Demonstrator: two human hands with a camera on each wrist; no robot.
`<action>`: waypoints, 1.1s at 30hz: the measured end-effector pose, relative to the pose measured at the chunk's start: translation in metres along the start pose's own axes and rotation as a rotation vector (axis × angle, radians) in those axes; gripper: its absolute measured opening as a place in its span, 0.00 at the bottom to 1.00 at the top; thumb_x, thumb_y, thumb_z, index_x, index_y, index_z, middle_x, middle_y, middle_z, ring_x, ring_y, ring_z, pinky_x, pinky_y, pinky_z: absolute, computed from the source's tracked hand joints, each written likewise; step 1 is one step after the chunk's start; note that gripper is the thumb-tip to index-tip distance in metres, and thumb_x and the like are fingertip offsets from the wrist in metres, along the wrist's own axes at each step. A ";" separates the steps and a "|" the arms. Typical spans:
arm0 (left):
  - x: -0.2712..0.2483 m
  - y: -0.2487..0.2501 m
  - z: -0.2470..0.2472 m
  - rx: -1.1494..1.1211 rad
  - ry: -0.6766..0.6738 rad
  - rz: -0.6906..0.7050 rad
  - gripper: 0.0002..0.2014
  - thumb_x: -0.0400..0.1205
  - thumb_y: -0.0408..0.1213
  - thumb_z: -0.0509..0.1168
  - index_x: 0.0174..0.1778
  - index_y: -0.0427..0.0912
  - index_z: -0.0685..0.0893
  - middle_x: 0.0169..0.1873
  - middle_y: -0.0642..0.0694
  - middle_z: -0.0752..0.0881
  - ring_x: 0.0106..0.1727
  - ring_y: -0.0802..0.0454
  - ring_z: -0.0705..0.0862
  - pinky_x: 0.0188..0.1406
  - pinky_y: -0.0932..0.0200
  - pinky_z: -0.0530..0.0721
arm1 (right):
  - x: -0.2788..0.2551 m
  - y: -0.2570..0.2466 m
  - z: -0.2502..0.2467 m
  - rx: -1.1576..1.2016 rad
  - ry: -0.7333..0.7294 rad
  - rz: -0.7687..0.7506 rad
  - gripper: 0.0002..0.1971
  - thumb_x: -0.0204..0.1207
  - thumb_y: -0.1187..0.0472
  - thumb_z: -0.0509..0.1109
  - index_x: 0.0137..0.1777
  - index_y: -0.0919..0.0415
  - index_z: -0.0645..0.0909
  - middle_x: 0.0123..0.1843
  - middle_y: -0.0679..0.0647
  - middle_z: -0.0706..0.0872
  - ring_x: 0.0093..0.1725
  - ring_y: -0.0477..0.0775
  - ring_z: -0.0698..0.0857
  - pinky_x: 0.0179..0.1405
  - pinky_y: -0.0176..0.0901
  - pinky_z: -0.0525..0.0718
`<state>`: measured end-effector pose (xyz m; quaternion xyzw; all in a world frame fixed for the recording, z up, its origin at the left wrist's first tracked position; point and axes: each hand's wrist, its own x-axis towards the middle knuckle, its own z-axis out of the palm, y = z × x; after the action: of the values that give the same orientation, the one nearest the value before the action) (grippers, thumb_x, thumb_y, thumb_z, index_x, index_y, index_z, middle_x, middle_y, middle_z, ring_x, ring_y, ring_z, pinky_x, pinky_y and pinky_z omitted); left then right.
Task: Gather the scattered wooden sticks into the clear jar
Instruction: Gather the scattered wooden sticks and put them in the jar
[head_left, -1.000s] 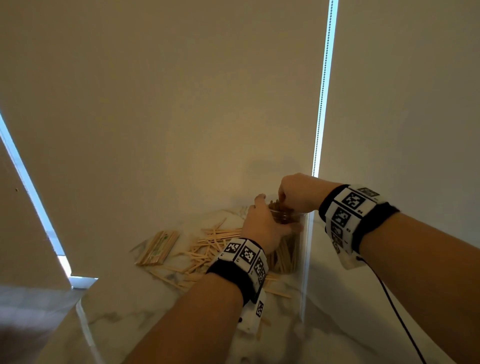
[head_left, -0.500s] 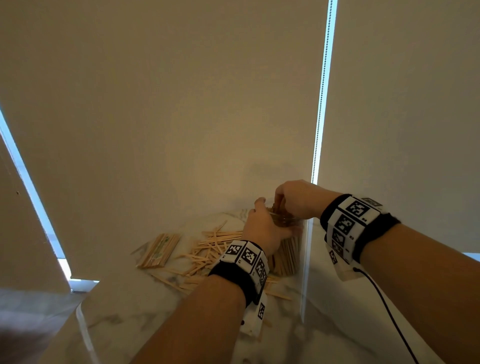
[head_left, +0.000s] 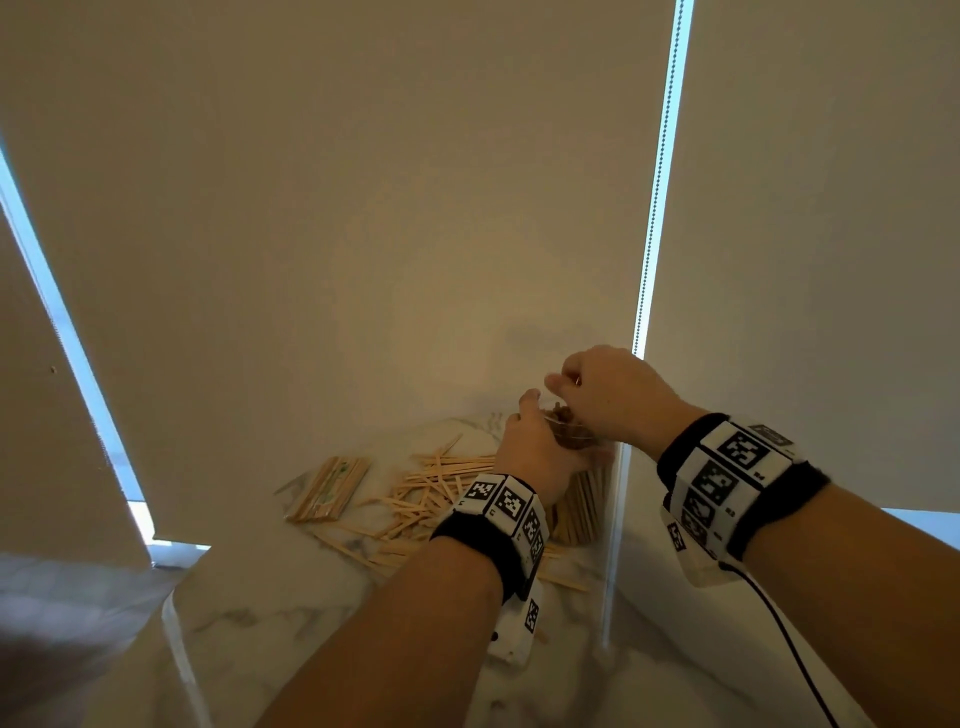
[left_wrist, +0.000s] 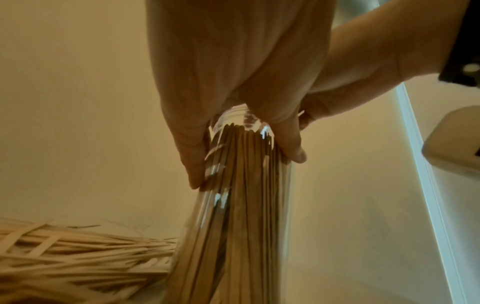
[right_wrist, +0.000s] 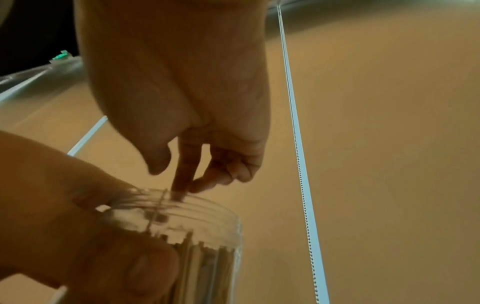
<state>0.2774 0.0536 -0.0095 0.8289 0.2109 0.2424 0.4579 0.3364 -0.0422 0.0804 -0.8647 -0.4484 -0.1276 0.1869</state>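
A tall clear jar (head_left: 577, 501) packed with upright wooden sticks stands on the marble table. My left hand (head_left: 530, 447) grips it just below the threaded mouth, fingers wrapped round the glass (left_wrist: 233, 205). My right hand (head_left: 608, 395) hovers right over the mouth. In the right wrist view its index finger (right_wrist: 183, 179) points straight down to the jar (right_wrist: 207, 236) rim, the thumb stands apart, the other fingers curl loosely, and nothing is held. Loose sticks (head_left: 431, 493) lie scattered left of the jar, also in the left wrist view (left_wrist: 78, 257).
A neat bundle of sticks (head_left: 330, 488) lies further left on the table (head_left: 311, 597). Roller blinds hang close behind the jar, with a bead chain (head_left: 655, 208) at the right. A black cable (head_left: 779, 623) trails from my right wristband.
The right hand stays over the jar mouth, with its fingers lifted slightly. The left hand keeps its grip on the jar.
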 end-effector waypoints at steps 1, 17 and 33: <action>-0.001 0.001 -0.002 0.009 -0.008 -0.002 0.63 0.65 0.55 0.86 0.89 0.51 0.52 0.76 0.43 0.76 0.76 0.42 0.78 0.72 0.40 0.82 | -0.005 -0.005 -0.002 0.046 0.086 -0.019 0.20 0.85 0.46 0.60 0.33 0.53 0.76 0.33 0.48 0.81 0.35 0.48 0.80 0.38 0.42 0.77; -0.052 -0.049 -0.135 1.061 -0.579 -0.185 0.38 0.79 0.44 0.76 0.84 0.47 0.68 0.71 0.46 0.79 0.76 0.41 0.78 0.72 0.51 0.76 | -0.066 -0.055 0.076 -0.128 -0.790 -0.049 0.37 0.67 0.27 0.71 0.59 0.61 0.85 0.55 0.57 0.88 0.51 0.57 0.86 0.54 0.51 0.87; -0.109 -0.054 -0.105 0.898 -0.487 -0.136 0.33 0.76 0.55 0.79 0.74 0.47 0.79 0.68 0.47 0.79 0.67 0.47 0.81 0.68 0.51 0.81 | -0.094 -0.059 0.079 -0.191 -0.730 -0.030 0.22 0.79 0.55 0.72 0.69 0.66 0.75 0.62 0.61 0.83 0.59 0.59 0.84 0.57 0.46 0.85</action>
<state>0.1216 0.0868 -0.0304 0.9606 0.2350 -0.1027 0.1073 0.2390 -0.0453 -0.0146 -0.8601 -0.4843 0.1447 -0.0685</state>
